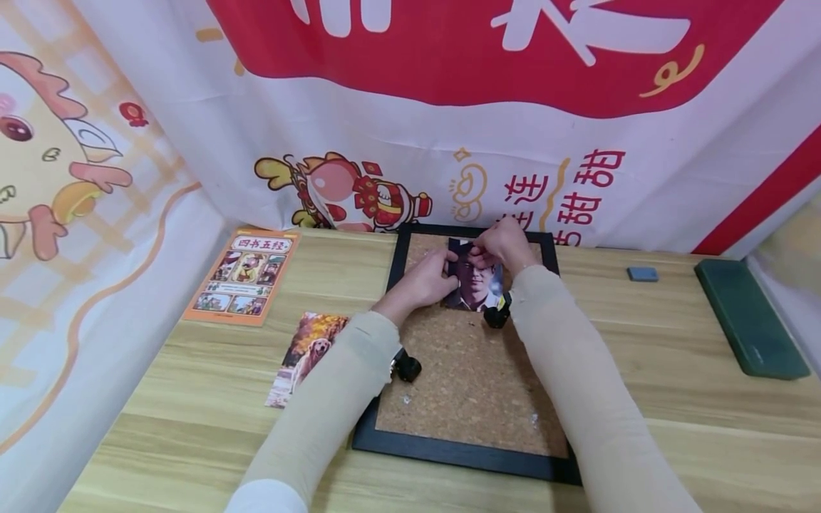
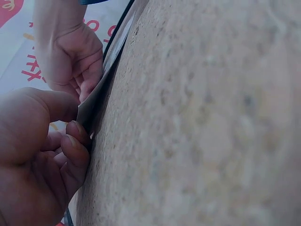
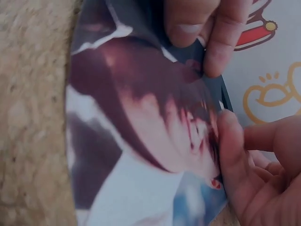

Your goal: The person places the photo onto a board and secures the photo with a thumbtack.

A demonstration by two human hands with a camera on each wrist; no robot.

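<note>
Photo (image 1: 476, 291), edges pinched by left hand (image 1: 430, 278) and right hand (image 1: 507, 246), wide corkboard (image 1: 471, 392) below

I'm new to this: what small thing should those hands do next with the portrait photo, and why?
Probably press the portrait photo flat: the left hand and right hand both have fingers at it, and the left wrist view shows its edge standing off the cork board.
</note>
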